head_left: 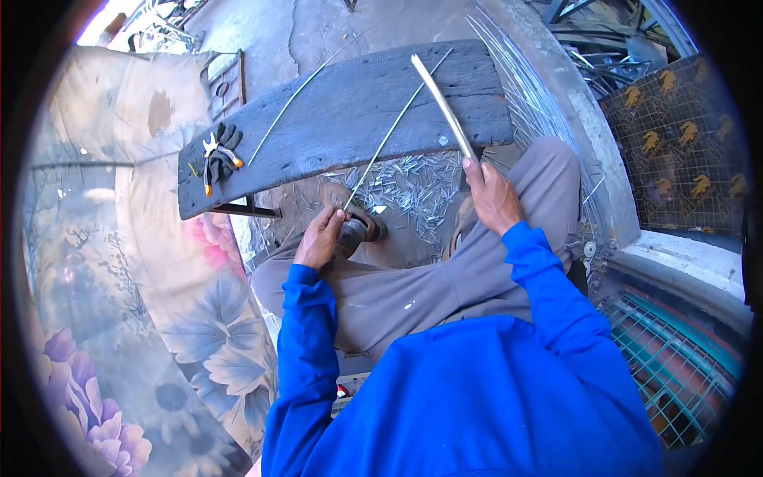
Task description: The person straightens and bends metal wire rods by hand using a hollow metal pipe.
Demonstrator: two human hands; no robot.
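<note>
My left hand (319, 237) pinches the near end of a thin metal rod (387, 137). The rod slants away over the dark wooden bench (334, 119), its far end near the back edge. In my right hand (494, 195) is a long, narrow metal bar (442, 103), gripped at its near end with the thumb along it. The bar points forward over the bench's right part, apart from the rod. A second thin rod (291, 107) lies across the bench to the left. Pliers with orange-tipped handles (211, 159) rest by a black glove (228, 141) at the bench's left end.
Many short cut metal pieces (413, 191) litter the floor beneath the bench, near my shoe. A bundle of long thin rods (528, 87) lies beyond the bench's right end. Flowered cloth (119, 262) hangs at left; a green wire grid (675, 366) is at lower right.
</note>
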